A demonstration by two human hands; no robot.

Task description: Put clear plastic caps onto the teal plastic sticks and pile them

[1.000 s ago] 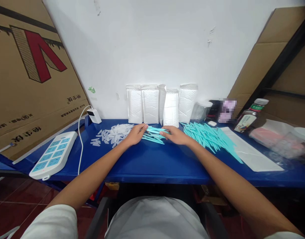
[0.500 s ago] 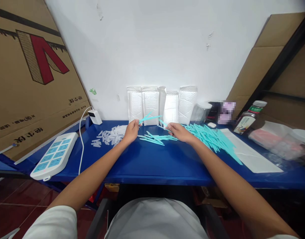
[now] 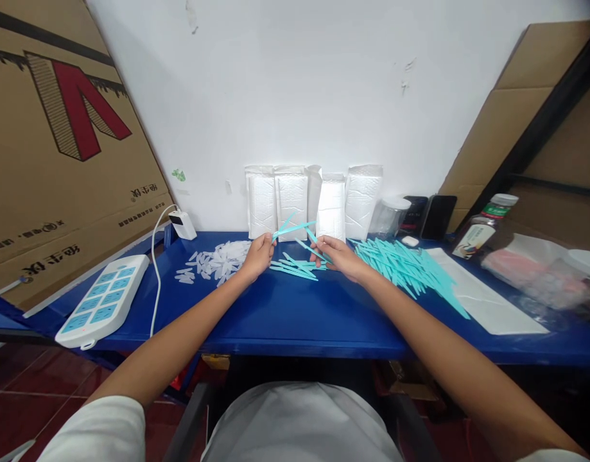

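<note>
Teal sticks (image 3: 295, 228) have splayed in left hand (image 3: 259, 255) and right hand (image 3: 340, 256).

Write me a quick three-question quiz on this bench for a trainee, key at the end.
1. Multiple choice: What does the left hand hold?
(a) teal strips
(b) a white cable
(c) a clear jar

2. True or false: The larger teal pile lies on the left hand's side of the table.

3. Fill in the blank: The white padded packets stand upright against the ____.

Key:
1. a
2. False; it lies on the side of the right hand.
3. wall
</note>
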